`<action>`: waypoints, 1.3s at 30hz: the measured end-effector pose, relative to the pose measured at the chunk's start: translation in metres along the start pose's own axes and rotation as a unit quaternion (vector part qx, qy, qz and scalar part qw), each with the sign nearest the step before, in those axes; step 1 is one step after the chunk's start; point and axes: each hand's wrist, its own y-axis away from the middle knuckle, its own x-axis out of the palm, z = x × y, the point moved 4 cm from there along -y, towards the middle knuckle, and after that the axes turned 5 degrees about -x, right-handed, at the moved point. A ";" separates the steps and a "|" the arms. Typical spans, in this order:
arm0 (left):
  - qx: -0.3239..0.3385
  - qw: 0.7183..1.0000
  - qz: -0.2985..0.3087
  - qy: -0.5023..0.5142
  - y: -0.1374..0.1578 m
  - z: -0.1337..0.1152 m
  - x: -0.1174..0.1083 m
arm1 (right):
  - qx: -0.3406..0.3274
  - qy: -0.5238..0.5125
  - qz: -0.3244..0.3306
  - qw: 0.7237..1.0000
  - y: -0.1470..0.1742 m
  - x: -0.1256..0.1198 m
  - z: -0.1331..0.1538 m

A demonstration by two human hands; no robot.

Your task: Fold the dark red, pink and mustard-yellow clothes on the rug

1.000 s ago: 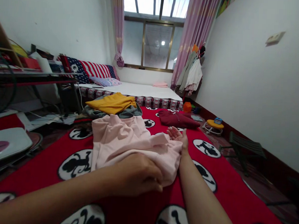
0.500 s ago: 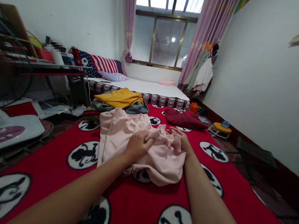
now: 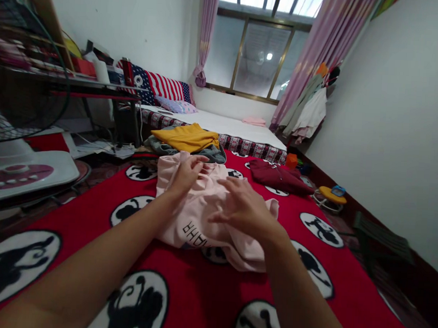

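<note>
A pale pink top (image 3: 198, 204) with dark lettering near its front edge lies rumpled on the red blanket (image 3: 193, 299). My left hand (image 3: 188, 174) is over its far left part, fingers loosely extended; whether they touch the cloth is hard to see. Above the middle and right of the top is my right hand (image 3: 244, 207), thumb and fingers spread apart with nothing held. It hides part of the cloth beneath.
Behind the top lie a yellow garment (image 3: 189, 137) on grey clothing and a folded maroon garment (image 3: 275, 176). A fan (image 3: 16, 168) stands at left, a yellow stool (image 3: 331, 195) at right. A bed (image 3: 224, 122) sits under the window.
My left hand has let go of the bunched cloth and moved away to the far left part. My right hand has come off the right side, inward, and spread. More lettering shows; the view has shifted.
</note>
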 end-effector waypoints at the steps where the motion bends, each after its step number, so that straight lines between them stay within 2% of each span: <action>1: 0.017 1.000 -0.023 -0.008 -0.010 0.002 -0.012 | -0.011 0.039 0.047 0.998 0.001 0.015 0.009; 3: 0.056 0.997 -0.040 -0.040 -0.020 0.006 -0.028 | -0.017 0.097 0.114 0.989 0.001 0.041 0.019; 6: 0.091 0.990 -0.025 -0.109 -0.018 0.014 -0.029 | -0.013 0.148 0.137 0.979 -0.002 0.062 0.020; 11: 0.148 0.968 0.022 -0.199 -0.001 0.015 0.006 | -0.037 0.178 0.136 0.974 0.000 0.065 0.020; 13: 0.199 0.944 0.065 -0.254 0.000 0.009 0.022 | -0.054 0.186 0.108 0.975 0.010 0.064 0.027; 15: 0.254 0.896 0.137 -0.337 -0.001 0.004 0.039 | -0.083 0.194 0.079 0.974 0.025 0.064 0.037; 17: 0.294 0.826 0.223 -0.426 -0.002 0.001 0.053 | -0.130 0.199 0.073 0.969 0.041 0.061 0.047; 19: 0.301 0.751 0.312 -0.497 -0.001 0.001 0.062 | -0.188 0.193 0.095 0.958 0.056 0.054 0.053; 21: 0.283 0.689 0.390 -0.541 0.006 0.003 0.064 | -0.233 0.180 0.128 0.947 0.070 0.042 0.052; 23: 0.269 0.649 0.435 -0.563 0.018 0.002 0.060 | -0.261 0.175 0.156 0.936 0.079 0.027 0.045; 24: 0.267 0.640 0.439 -0.571 0.024 0.000 0.057 | -0.271 0.179 0.167 0.931 0.082 0.018 0.039; 26: 0.260 0.642 0.415 -0.590 0.036 -0.013 0.047 | -0.294 0.202 0.168 0.919 0.084 -0.003 0.025; 28: 0.237 0.671 0.366 -0.600 0.045 -0.034 0.037 | -0.314 0.243 0.128 0.909 0.078 -0.033 0.009; 29: 0.219 0.700 0.337 -0.590 0.047 -0.048 0.031 | -0.319 0.268 0.091 0.904 0.072 -0.051 0.000; 31: 0.177 0.787 0.275 -0.524 0.046 -0.077 0.021 | -0.303 0.314 -0.010 0.900 0.058 -0.092 -0.023; 33: 0.123 0.869 0.215 -0.429 0.038 -0.093 0.011 | -0.228 0.356 -0.114 0.899 0.043 -0.128 -0.054; 34: 0.093 0.893 0.192 -0.396 0.032 -0.094 0.007 | -0.160 0.371 -0.139 0.904 0.037 -0.138 -0.073; 35: 0.065 0.903 0.178 -0.386 0.027 -0.088 0.003 | -0.089 0.371 -0.160 0.910 0.035 -0.144 -0.092; 36: 0.041 0.900 0.174 -0.397 0.022 -0.077 -0.001 | -0.024 0.358 -0.174 0.917 0.036 -0.144 -0.109; 38: 0.001 0.869 0.182 -0.460 0.016 -0.045 -0.008 | 0.065 0.291 -0.174 0.939 0.047 -0.125 -0.133; 39: -0.014 0.848 0.189 -0.494 0.015 -0.028 -0.011 | 0.070 0.244 -0.161 0.954 0.055 -0.108 -0.136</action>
